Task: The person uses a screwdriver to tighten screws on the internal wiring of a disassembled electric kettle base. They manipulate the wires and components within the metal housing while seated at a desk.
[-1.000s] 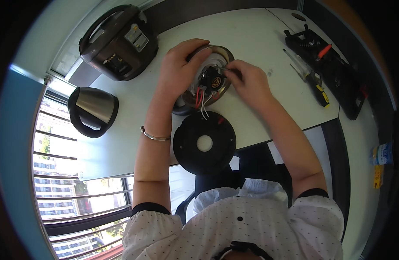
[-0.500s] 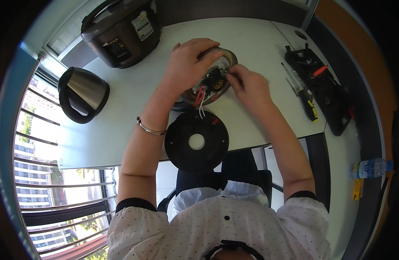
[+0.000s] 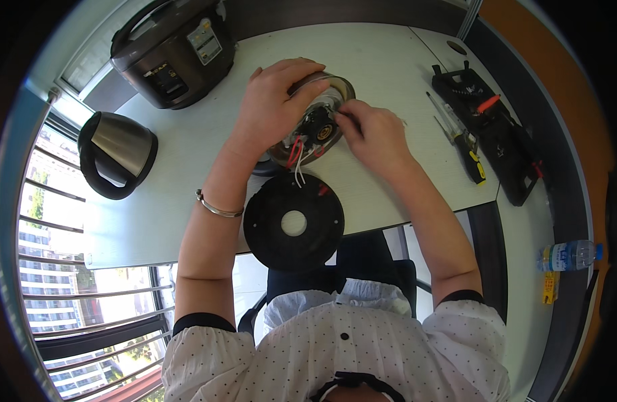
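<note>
Head: wired appliance (image 3: 316, 126), labelled cooker (image 3: 177, 59)

From above and behind the fingers (image 3: 352, 109), the head camera faced steeply down and forward. They lay above centre, farther from the lens than the blouse (image 3: 295, 355) below them. Its wide fisheye reached the window (image 3: 53, 268) to their left, the bottle (image 3: 570, 255) right, and a dark panel (image 3: 308, 17) beyond.

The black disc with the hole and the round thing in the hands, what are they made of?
The black disc looks like matte plastic: dull, with hardly any shine, though painted metal is possible. The round housing under the left hand is probably smooth metal, since its rim gleams.
</note>
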`<state>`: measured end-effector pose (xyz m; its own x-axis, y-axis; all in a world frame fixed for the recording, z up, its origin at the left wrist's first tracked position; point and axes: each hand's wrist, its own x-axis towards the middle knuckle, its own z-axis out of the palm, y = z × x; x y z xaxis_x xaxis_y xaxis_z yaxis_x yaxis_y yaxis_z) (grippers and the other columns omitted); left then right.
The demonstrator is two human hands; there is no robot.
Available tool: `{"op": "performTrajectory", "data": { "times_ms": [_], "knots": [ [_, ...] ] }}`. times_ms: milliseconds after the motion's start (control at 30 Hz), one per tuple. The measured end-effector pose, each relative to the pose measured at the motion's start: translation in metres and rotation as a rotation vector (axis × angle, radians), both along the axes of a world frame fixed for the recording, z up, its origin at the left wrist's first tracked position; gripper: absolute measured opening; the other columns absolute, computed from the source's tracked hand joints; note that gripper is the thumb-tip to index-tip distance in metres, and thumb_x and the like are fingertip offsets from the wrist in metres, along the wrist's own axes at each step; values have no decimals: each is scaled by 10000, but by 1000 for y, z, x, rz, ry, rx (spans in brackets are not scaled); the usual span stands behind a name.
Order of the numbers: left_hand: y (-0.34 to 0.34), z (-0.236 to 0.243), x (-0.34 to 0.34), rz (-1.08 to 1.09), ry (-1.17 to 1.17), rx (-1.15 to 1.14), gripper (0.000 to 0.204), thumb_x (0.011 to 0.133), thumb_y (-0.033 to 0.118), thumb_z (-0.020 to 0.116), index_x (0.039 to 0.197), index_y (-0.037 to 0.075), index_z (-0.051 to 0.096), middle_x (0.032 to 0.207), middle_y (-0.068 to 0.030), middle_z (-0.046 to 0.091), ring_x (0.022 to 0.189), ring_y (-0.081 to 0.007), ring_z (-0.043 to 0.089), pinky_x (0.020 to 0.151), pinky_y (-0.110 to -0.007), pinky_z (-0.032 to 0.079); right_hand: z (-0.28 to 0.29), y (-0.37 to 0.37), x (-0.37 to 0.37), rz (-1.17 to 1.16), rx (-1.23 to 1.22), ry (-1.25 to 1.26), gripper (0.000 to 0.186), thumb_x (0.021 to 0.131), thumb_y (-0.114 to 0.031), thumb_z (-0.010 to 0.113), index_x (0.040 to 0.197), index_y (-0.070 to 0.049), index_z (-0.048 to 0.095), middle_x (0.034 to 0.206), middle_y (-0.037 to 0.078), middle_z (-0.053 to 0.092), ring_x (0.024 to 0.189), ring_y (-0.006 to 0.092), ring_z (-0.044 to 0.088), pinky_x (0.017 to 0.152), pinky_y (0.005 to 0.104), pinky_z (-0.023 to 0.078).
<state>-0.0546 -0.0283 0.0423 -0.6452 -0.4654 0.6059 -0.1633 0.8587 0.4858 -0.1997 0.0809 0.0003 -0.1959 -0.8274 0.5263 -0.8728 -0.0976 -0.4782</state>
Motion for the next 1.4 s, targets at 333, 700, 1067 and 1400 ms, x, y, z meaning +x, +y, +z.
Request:
{"op": "performTrajectory", "data": {
  "times_ms": [333, 700, 1067, 1400],
  "knots": [
    [2, 2, 2, -12, -13, 10, 270, 866, 133, 609, 1091, -14, 629, 1110, -159, 634, 1026, -257, 605, 894, -319, 453, 11, -2, 2, 8, 168, -155, 203, 859, -238, 565, 836, -56, 651, 735, 143, 650, 726, 337, 629, 656, 438, 496],
    [-2, -4, -2, -5, 98, -74, 257, 828, 231, 640, 998, 41, 671, 1015, -111, 664, 918, -298, 620, 805, -375, 438, -3, -8, -9, 71, 214, -322, 273, 897, -271, 532, 837, -36, 656, 757, 154, 646, 758, 335, 618, 682, 413, 482],
    [-2, -4, -2, -4, 75, -42, 252, 836, 229, 634, 1001, 42, 669, 1028, -115, 660, 926, -296, 620, 811, -369, 442, -15, -13, -3, 72, 107, -416, 289, 912, -249, 526, 791, -4, 618, 728, 175, 627, 717, 352, 608, 656, 428, 468],
    [0, -2, -1, 3, 61, -62, 261, 841, 231, 627, 1014, 40, 667, 1038, -116, 659, 950, -298, 615, 832, -366, 439, -23, -14, 9, 21, -36, -470, 229, 888, -183, 563, 779, 13, 608, 692, 193, 605, 669, 361, 596, 622, 425, 460]
  ]
}}
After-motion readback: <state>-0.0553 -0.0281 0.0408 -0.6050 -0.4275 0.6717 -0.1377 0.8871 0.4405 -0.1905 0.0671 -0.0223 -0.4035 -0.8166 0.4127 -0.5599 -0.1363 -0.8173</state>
